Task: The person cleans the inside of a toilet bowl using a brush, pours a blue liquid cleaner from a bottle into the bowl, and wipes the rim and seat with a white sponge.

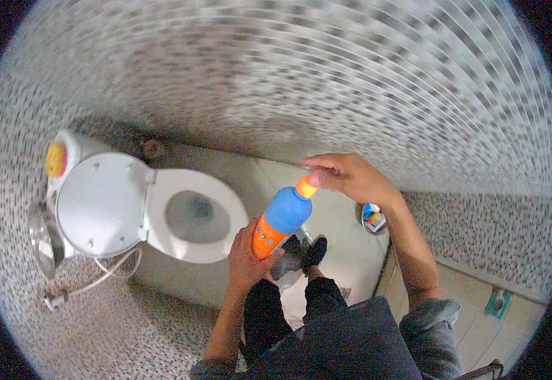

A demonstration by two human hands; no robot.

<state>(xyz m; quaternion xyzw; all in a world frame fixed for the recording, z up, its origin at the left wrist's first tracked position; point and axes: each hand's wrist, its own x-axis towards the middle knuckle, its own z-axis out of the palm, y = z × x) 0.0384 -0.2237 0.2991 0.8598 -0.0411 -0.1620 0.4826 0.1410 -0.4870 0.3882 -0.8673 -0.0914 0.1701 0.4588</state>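
Observation:
My left hand (252,256) is wrapped around the lower part of a plastic bottle (285,211) with a blue body and an orange label. The bottle tilts up to the right, above the floor and to the right of the toilet bowl. At its upper end sits a yellow-orange cap (306,187). Beside that cap is my right hand (347,178), its thumb tip at the cap's edge and its fingers stretched out apart from it. Whether the thumb presses on the cap is hard to tell.
On the left stands a white toilet (231,209), lid (102,204) raised. A round yellow item (56,159) rests on the tank. A white hose (114,270) hangs near the wall. To the right, a small container (374,219) holds several items. A floor drain (346,293) lies near my feet.

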